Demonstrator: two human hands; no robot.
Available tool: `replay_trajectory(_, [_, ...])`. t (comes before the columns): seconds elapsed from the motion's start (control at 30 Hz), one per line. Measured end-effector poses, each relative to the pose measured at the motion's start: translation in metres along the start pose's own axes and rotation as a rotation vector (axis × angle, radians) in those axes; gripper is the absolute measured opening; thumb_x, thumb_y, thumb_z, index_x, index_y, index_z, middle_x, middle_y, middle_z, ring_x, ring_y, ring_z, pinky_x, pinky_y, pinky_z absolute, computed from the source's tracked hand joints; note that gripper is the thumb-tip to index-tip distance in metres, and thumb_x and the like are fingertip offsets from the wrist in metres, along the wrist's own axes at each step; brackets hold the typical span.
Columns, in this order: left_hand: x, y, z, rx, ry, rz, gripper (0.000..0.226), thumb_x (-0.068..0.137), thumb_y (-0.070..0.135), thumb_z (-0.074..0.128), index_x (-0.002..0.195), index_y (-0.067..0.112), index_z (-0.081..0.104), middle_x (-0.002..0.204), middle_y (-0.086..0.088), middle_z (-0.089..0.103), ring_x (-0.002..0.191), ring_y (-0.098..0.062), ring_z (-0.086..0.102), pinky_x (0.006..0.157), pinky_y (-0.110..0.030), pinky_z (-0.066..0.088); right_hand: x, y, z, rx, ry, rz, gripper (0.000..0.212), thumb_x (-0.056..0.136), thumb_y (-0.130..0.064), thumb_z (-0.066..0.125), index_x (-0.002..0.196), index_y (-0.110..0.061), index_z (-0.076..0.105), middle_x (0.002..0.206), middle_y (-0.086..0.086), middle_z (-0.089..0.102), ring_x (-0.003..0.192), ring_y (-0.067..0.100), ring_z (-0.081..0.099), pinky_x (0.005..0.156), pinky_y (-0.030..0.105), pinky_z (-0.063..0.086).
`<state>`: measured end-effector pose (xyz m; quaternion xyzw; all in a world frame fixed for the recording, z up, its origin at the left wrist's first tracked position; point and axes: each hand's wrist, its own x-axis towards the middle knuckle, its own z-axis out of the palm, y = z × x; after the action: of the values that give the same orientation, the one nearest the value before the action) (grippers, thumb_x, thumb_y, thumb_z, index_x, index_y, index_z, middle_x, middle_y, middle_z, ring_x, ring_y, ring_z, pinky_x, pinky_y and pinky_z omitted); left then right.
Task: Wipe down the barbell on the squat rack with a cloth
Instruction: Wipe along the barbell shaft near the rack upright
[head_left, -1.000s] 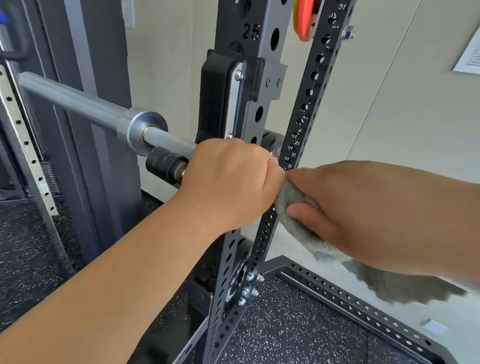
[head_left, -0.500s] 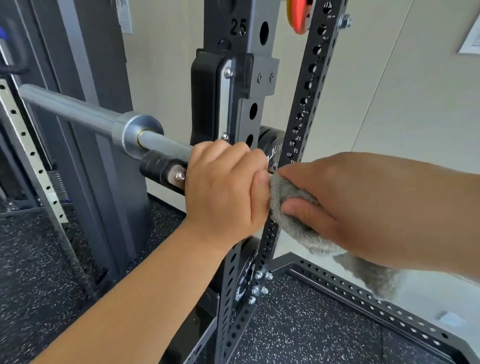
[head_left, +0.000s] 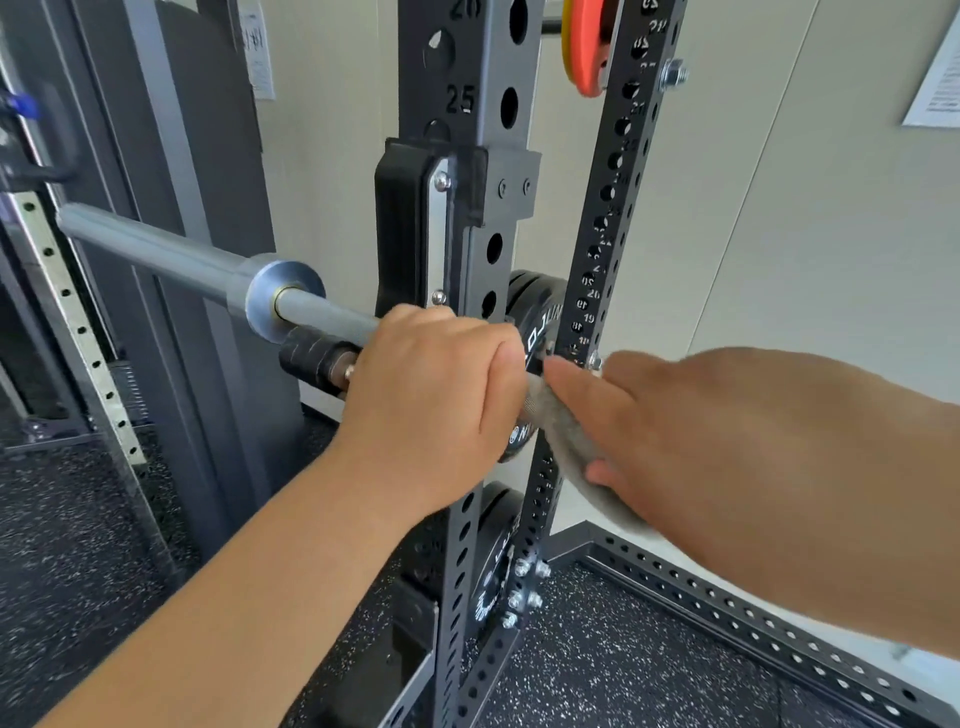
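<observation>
My left hand (head_left: 436, 400) is fisted around the bar (head_left: 322, 314); my right hand (head_left: 691, 441) pinches the cloth (head_left: 561, 431) just beside it.

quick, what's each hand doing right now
Left hand: closed in a fist around the barbell.
Right hand: closed on the grey cloth, pressing it beside the left hand.
</observation>
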<state>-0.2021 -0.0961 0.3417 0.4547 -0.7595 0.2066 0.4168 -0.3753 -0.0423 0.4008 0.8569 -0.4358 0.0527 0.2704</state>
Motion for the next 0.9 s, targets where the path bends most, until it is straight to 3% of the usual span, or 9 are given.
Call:
replay_trajectory(0.13, [-0.031,0.000,0.018,0.001,0.110,-0.010,0.055,0.108,0.042,0.021,0.112,0.009,0.065,0.108,-0.004,0.059,0.107,-0.027,0.053,0.117,-0.051,0.028,0.000,0.001,-0.002,0.137,-0.092,0.081,0.037,0.100,-0.044,0.043,0.131,-0.025,0.046,0.114,-0.002,0.061,0.100,0.021,0.060,0.084,0.031,0.046])
replay_trajectory(0.23, [-0.023,-0.003,0.023,-0.006,0.174,0.003,0.054,0.107,0.040,0.023,0.096,0.009,0.066,0.093,-0.004,0.059,0.091,-0.028,0.053,0.099,-0.044,0.038,0.010,0.006,-0.005,0.258,-0.142,0.060,0.031,0.099,-0.045,0.041,0.117,-0.025,0.056,0.094,-0.008,0.063,0.088,0.015,0.059,0.076,0.029,0.043])
replay_trajectory(0.33, [-0.007,-0.001,0.019,0.006,0.208,-0.009,0.042,0.103,0.026,0.030,0.076,0.013,0.060,0.072,-0.001,0.054,0.071,-0.026,0.048,0.077,-0.043,0.038,0.007,0.003,-0.009,0.074,-0.134,-0.069,0.027,0.102,-0.038,0.039,0.112,-0.016,0.051,0.093,-0.010,0.061,0.090,0.011,0.057,0.078,0.023,0.042])
replay_trajectory(0.47, [0.006,-0.001,0.007,0.052,0.062,0.013,0.039,0.096,0.026,0.030,0.057,0.026,0.039,0.052,0.008,0.036,0.052,-0.019,0.035,0.065,-0.038,0.033,-0.009,0.006,0.010,0.123,-0.091,0.059,0.044,0.100,-0.047,0.021,0.133,-0.018,0.021,0.102,0.003,0.053,0.073,0.025,0.056,0.062,0.033,0.047])
replay_trajectory(0.53, [0.014,0.003,-0.003,0.097,-0.100,-0.032,0.039,0.091,0.034,0.021,0.053,0.026,0.028,0.049,0.007,0.030,0.049,-0.018,0.032,0.061,-0.034,0.026,-0.003,0.006,0.008,0.206,-0.022,0.078,0.035,0.102,-0.042,0.036,0.131,-0.022,0.039,0.094,0.000,0.054,0.074,0.025,0.053,0.064,0.034,0.046])
replay_trajectory(0.6, [0.024,0.005,-0.012,0.145,-0.241,-0.080,0.045,0.082,0.042,0.008,0.053,0.020,0.035,0.053,0.001,0.038,0.052,-0.020,0.036,0.055,-0.036,0.022,0.009,0.010,0.005,0.332,-0.024,0.046,0.021,0.101,-0.037,0.042,0.106,-0.022,0.056,0.079,-0.003,0.054,0.075,0.019,0.053,0.069,0.030,0.041])
replay_trajectory(0.73, [0.025,0.004,-0.015,0.178,-0.234,-0.014,0.044,0.086,0.037,0.012,0.057,0.020,0.040,0.054,0.001,0.041,0.054,-0.023,0.041,0.051,-0.035,0.022,0.014,0.012,0.020,0.255,-0.015,0.029,0.022,0.097,-0.042,0.037,0.094,-0.023,0.048,0.070,-0.005,0.044,0.065,0.020,0.049,0.065,0.030,0.043])
replay_trajectory(0.83, [-0.001,0.011,-0.008,0.038,-0.083,-0.042,0.042,0.104,0.029,0.024,0.078,0.024,0.056,0.070,0.008,0.052,0.072,-0.021,0.050,0.077,-0.039,0.041,0.005,0.015,0.033,0.245,-0.052,0.077,0.042,0.081,-0.041,0.030,0.096,-0.017,0.060,0.062,0.000,0.052,0.044,0.024,0.050,0.044,0.033,0.045])
replay_trajectory(0.9, [-0.021,0.014,0.000,-0.056,-0.002,-0.069,0.042,0.109,0.035,0.025,0.104,0.018,0.063,0.098,0.005,0.058,0.098,-0.021,0.052,0.104,-0.041,0.036,0.004,0.014,0.029,0.325,-0.020,0.019,0.043,0.085,-0.039,0.034,0.099,-0.011,0.064,0.069,0.007,0.060,0.054,0.031,0.058,0.053,0.043,0.052])
